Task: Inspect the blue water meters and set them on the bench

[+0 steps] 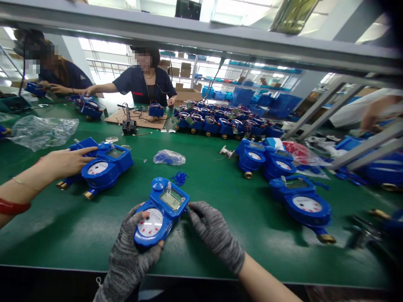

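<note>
A blue water meter (166, 209) with a white dial and a small digital display is tilted up over the green table. My left hand (132, 243), in a grey fingerless glove, is wrapped around the dial end of it. At the meter's right edge, beside the display, is my right hand (214, 230) in a matching glove. Its fingertips are pinched together against the casing, and what they hold, if anything, is hidden. Just beyond the meter lie a pile of small blue pieces (179, 178) and a clear bag of blue pieces (169, 157).
A co-worker's bare hand (67, 161) reaches from the left onto other blue meters (107, 165). More meters (302, 201) stand at right near a wire spool (226, 152). Rows of open meters (220, 121) fill the back. Opposite sits a person (146, 82); a shelf beam (201, 35) crosses overhead.
</note>
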Action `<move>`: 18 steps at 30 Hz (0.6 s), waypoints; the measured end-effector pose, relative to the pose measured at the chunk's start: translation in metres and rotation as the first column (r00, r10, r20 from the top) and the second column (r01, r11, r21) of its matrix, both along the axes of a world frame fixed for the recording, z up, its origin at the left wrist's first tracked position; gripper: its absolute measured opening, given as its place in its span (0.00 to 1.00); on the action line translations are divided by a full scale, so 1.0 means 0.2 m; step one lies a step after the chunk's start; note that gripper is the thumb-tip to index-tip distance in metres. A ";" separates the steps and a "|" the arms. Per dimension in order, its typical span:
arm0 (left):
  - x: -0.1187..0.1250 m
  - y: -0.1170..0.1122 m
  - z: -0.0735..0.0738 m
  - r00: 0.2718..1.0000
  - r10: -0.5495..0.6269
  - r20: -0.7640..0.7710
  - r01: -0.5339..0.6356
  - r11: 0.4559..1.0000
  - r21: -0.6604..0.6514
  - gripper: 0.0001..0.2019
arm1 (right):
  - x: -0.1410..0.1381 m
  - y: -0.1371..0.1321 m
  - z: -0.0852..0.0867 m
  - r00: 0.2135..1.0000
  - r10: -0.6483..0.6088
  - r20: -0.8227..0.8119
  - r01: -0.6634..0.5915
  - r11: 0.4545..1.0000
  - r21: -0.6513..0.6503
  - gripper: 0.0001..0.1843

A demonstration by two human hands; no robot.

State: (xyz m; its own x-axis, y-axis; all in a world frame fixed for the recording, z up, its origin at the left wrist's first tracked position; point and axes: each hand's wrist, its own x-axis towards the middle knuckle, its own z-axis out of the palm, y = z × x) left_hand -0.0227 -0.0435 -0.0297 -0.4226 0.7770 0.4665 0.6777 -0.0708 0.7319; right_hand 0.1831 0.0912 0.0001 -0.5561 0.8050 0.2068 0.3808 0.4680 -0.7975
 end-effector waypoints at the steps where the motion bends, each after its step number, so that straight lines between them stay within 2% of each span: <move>1: 0.00 0.00 0.00 1.000 -0.001 0.005 0.001 1.000 0.001 0.28 | -0.01 0.02 0.01 0.994 0.005 -0.107 -0.028 0.976 -0.217 0.15; 2: 0.00 0.00 -0.01 1.000 -0.004 0.009 0.003 1.000 0.001 0.28 | -0.03 0.04 0.02 0.980 -0.006 -0.201 -0.079 0.908 -0.411 0.17; 3: 0.00 0.00 -0.01 1.000 -0.006 0.014 0.006 1.000 0.004 0.28 | -0.04 0.06 0.02 0.964 -0.027 -0.265 -0.132 0.817 -0.562 0.20; 4: 0.00 0.00 -0.01 1.000 -0.010 0.020 0.010 1.000 0.006 0.28 | -0.06 0.08 0.01 0.952 -0.051 -0.301 -0.171 0.726 -0.666 0.23; 5: -0.01 0.00 -0.01 1.000 -0.014 0.026 0.014 1.000 0.011 0.27 | -0.08 0.09 0.00 0.946 -0.072 -0.315 -0.194 0.653 -0.732 0.25; 7: -0.01 0.00 -0.01 0.999 -0.015 0.029 0.015 1.000 0.016 0.26 | -0.10 0.10 -0.02 0.939 -0.092 -0.330 -0.221 0.573 -0.789 0.28; 9: 0.00 0.00 -0.01 1.000 -0.007 0.015 0.007 1.000 0.004 0.27 | -0.11 0.10 -0.05 0.932 -0.083 -0.354 -0.250 0.560 -0.789 0.28; 14: 0.00 0.00 -0.01 1.000 -0.006 -0.028 0.006 1.000 0.003 0.26 | -0.14 0.09 -0.08 0.897 -0.099 -0.431 -0.278 0.632 -0.723 0.23; 18: -0.05 -0.01 0.00 0.999 -0.037 -0.019 0.037 0.999 0.000 0.29 | -0.17 0.01 -0.07 0.887 -0.173 -0.428 -0.215 0.664 -0.716 0.21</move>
